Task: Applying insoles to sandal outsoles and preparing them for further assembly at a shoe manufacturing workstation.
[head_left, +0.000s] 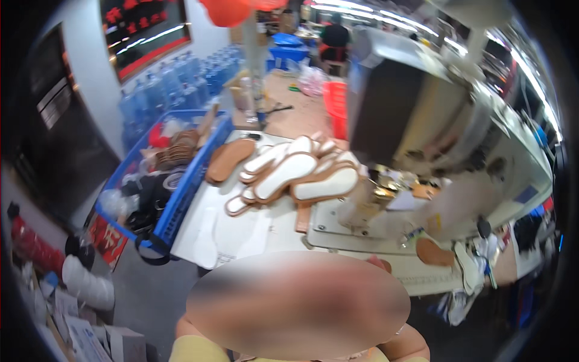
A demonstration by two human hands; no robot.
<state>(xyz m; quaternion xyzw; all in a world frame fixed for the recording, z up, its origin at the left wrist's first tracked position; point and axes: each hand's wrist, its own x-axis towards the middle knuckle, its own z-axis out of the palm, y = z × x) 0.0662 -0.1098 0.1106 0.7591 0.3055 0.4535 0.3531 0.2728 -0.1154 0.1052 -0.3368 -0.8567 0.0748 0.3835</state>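
Note:
A large blurred oval covers both my hands in front of the table's near edge. My left forearm and my right forearm reach in below it. What the hands hold, if anything, is hidden. At the oval's upper right a fingertip and a small brown edge stick out. Beyond lies a heap of insoles, white on top with brown rims. A plain brown insole lies left of the heap. Two white insole-shaped pieces rest near the front left edge of the white table.
A sewing machine looms at the right, over the tabletop. A blue crate of mixed pieces stands left of the table. Another brown insole and scissors-like tools lie right. Water bottles line the wall. Someone sits far behind.

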